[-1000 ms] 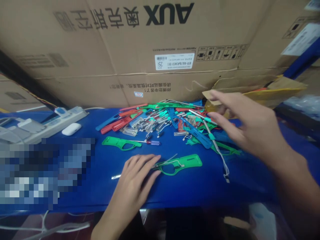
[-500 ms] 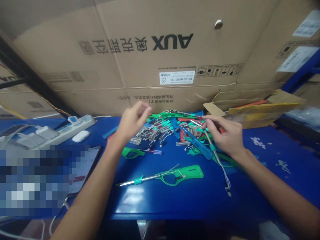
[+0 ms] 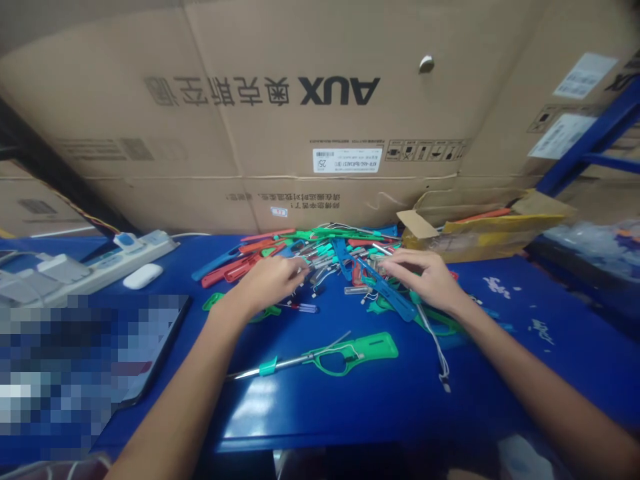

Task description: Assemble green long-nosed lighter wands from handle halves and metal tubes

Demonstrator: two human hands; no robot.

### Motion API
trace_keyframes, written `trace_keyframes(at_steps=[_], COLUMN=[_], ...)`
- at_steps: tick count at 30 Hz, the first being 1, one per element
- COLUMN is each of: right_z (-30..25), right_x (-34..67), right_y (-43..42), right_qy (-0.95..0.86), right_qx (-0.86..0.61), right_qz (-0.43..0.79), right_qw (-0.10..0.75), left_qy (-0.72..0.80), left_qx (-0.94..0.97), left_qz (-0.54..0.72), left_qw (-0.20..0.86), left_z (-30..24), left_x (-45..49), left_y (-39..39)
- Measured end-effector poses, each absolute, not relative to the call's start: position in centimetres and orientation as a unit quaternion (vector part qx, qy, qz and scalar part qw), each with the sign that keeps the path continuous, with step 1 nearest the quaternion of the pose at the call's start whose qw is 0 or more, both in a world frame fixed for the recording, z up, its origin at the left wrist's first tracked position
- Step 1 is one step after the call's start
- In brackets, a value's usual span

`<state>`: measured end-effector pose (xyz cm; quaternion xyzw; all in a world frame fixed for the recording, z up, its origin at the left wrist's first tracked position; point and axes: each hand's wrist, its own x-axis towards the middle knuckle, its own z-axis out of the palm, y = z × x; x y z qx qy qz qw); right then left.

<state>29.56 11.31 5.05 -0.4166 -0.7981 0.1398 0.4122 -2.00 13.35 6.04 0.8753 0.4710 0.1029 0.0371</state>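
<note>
My left hand (image 3: 273, 283) reaches to the left side of a pile of lighter parts, its fingers curled together; whatever they hold is hidden. At the pile's right side, my right hand (image 3: 427, 275) has thumb and fingertips brought together near small clear parts, and what is between them is too small to make out. A blue handle shell (image 3: 393, 293) lies below the right fingers. In front of both hands rests a green lighter half (image 3: 377, 347) with a metal tube (image 3: 293, 361) and white wire. A screwdriver (image 3: 306, 307) with a clear purple handle lies beside my left wrist.
Red handle shells (image 3: 237, 270) lie behind my left hand. An open carton (image 3: 480, 233) stands at back right, before a large cardboard box (image 3: 250, 127). On the left are a power strip (image 3: 107, 263), a white case (image 3: 143, 276) and a partly blurred tablet (image 3: 155, 373).
My left hand has come down from above the back of the pile into its left side. My right hand has dropped slightly and moved left, its fingertips lower in the pile. The view has shifted a little.
</note>
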Motion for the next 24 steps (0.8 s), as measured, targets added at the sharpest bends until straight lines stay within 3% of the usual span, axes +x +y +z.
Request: trace_keyframes(at_steps=[7, 14, 22, 24], right_z=[5.5, 5.4, 7.6, 6.6], right_x=[31.2, 34.2, 42.8, 44.9], right_y=[12.0, 13.4, 13.7, 13.9], right_qy=[-0.818, -0.849, -0.827, -0.784], right_qx=[-0.429, -0.452, -0.532, -0.589], right_qz=[0.229, 0.059, 0.134, 0.068], right_qw=[0.307, 0.268, 0.125, 0.184], left_qy=[0.471, 0.462, 0.567, 0.577], left_qx=[0.876, 0.881, 0.814, 0.808], left_qz=[0.086, 0.101, 0.118, 0.113], left_qw=[0.05, 0.005, -0.039, -0.035], left_z=[5.2, 4.4, 4.4, 4.4], left_x=[-3.1, -2.1, -1.8, -2.0], left_y=[13.7, 13.8, 13.4, 13.4])
